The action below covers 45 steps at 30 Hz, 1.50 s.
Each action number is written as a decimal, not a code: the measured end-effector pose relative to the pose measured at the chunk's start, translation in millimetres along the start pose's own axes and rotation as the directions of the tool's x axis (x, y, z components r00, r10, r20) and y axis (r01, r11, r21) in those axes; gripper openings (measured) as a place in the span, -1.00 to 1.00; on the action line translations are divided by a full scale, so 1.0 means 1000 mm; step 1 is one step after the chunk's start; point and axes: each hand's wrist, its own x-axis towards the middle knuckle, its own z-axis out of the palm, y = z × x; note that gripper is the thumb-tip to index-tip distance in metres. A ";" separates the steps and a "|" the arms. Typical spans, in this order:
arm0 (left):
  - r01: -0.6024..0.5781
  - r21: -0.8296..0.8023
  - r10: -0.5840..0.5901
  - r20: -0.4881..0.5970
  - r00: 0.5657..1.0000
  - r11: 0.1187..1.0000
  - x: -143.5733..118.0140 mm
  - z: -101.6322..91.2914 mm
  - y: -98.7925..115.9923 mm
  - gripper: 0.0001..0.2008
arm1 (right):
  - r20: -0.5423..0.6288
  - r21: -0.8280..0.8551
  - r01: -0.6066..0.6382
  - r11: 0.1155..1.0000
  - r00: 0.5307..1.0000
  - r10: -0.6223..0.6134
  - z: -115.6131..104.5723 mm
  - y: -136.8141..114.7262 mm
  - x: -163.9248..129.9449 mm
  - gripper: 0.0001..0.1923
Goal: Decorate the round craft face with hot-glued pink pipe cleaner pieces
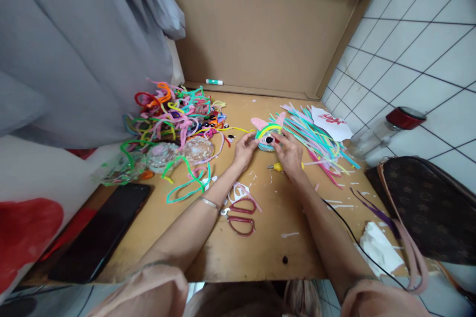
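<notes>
Cardboard desk w/ round pipe-cleaner face (268, 136) (pink ears, black eye), both hands (245, 149) pinching it

Craft head (267, 137) between left hand (244, 149) and right hand (288, 154): light blue body, pink ears, yellow-green band, black eye. Pipe-cleaner strips (320, 141) just beyond right hand: turquoise, pink, yellow. Pipe-cleaner heap (174, 111) beyond left hand: orange, red, green, yellow, pink, teal, purple mixed. Scissors (241, 215) below left wrist: dark red handles. Phone (100, 230) far out past left forearm: black. Bag (427, 208) past right forearm: brown, tan monogram pattern, pink strap. Jar (386, 131): clear, red lid. Table (267, 247): tan cardboard brown. Wall tiles (427, 34): white, dark grout grid. Curtain (74, 34): grey.
</notes>
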 end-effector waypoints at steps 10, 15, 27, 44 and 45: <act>-0.015 0.052 0.016 -0.015 1.000 0.999 -0.001 -0.001 0.002 -0.49 | -0.001 0.088 -0.004 0.996 1.000 0.004 0.000 0.001 -0.001 -0.73; -0.013 0.044 0.014 -0.017 1.000 0.999 -0.001 -0.001 0.003 -0.48 | 0.027 0.117 -0.002 0.993 1.000 -0.002 -0.003 0.000 -0.002 -0.69; 0.023 0.019 -0.023 -0.031 0.999 1.000 -0.002 -0.002 0.006 -0.47 | 0.027 0.133 -0.006 0.991 1.000 0.002 0.000 0.001 0.000 -0.70; 0.033 0.051 -0.031 -0.038 0.999 0.998 -0.003 -0.002 0.009 -0.47 | 0.032 0.123 -0.082 0.989 0.996 0.078 0.002 -0.005 0.000 -0.72; 0.034 0.052 -0.031 -0.043 0.999 0.998 -0.003 -0.001 0.010 -0.47 | 0.029 0.125 -0.087 0.988 0.996 0.084 0.002 -0.005 0.000 -0.72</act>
